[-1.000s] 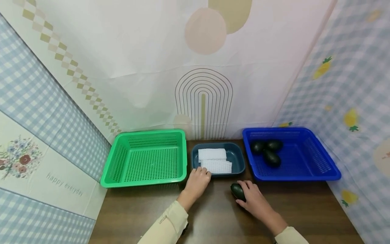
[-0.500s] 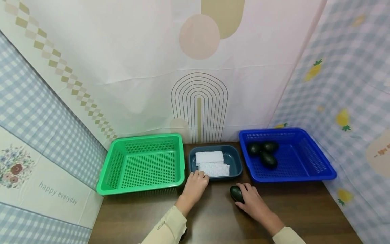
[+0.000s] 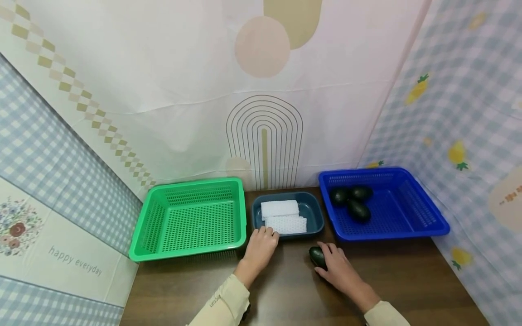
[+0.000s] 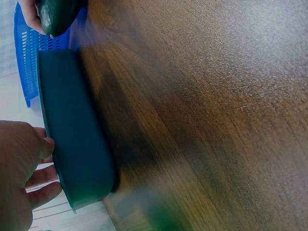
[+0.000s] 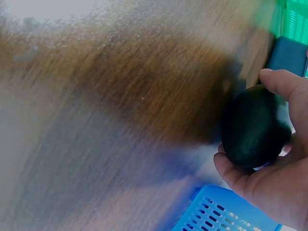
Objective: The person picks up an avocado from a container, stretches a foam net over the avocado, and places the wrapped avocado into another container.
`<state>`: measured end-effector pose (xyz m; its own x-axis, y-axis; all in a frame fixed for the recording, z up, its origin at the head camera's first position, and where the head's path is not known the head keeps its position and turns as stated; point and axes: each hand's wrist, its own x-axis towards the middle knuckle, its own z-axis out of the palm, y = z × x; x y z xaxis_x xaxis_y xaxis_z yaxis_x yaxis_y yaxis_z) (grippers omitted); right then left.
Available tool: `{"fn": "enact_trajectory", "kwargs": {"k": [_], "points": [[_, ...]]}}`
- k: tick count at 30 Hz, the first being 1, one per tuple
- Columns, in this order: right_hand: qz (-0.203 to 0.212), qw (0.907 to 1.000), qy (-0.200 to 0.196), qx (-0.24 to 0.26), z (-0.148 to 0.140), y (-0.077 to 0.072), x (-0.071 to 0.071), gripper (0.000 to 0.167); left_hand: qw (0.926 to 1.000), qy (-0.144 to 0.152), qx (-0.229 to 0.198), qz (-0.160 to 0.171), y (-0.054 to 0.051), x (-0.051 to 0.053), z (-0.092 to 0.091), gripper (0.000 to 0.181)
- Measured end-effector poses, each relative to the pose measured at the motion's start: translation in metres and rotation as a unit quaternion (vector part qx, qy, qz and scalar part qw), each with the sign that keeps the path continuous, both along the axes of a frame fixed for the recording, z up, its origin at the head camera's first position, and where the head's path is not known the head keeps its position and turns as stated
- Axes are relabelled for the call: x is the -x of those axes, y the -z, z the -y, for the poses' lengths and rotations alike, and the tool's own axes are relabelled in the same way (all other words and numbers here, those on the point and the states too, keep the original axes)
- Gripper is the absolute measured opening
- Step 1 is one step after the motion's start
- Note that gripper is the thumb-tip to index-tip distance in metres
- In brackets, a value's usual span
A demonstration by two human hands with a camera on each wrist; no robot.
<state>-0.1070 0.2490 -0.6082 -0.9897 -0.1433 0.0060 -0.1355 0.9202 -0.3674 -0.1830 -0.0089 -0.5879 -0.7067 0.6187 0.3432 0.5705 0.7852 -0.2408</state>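
Gripping a dark green avocado [image 3: 317, 257], the right hand [image 3: 338, 267] wraps thumb and fingers around opposite sides, probably because so smooth and round a fruit would roll from a flatter hold. It is in front of the tray's right end, at or just above the worktop [image 3: 285, 290]; whether it touches, I cannot tell. The left hand [image 3: 262, 246] is bent at the tray's near rim, thumb over the edge; whether it pinches the rim, a mesh piece or nothing is unclear. Two white mesh pieces [image 3: 286, 225] lie flat in the dark tray [image 3: 315, 216], one overlapping the other, likely to keep both within easy reach. Three loose avocados [image 3: 359, 210] cluster on the left side of the blue basket [image 3: 412, 217], whose walls presumably stop them rolling away. The green basket [image 3: 200, 226] stands left of the tray, leaving the tray between both baskets.
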Motion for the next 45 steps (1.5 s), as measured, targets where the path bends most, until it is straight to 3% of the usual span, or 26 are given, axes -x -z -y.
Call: {"fn": "enact_trajectory", "kwargs": {"k": [22, 35, 45], "points": [[-0.007, 0.9999, 0.0, 0.011, -0.0067, -0.0014, 0.0042, 0.072, 1.0, -0.003, 0.001, 0.009, -0.0025, 0.0, -0.0015, 0.01], [0.071, 0.997, -0.006, 0.031, -0.0007, -0.0046, 0.0022, 0.07, 1.0, -0.003, 0.0, 0.009, -0.0031, 0.0013, 0.0003, 0.01], [0.075, 0.9964, -0.003, 0.039, -0.0004, -0.0055, 0.0025, 0.076, 0.9997, -0.004, 0.007, 0.023, -0.0037, 0.0001, 0.0001, 0.011]]}}
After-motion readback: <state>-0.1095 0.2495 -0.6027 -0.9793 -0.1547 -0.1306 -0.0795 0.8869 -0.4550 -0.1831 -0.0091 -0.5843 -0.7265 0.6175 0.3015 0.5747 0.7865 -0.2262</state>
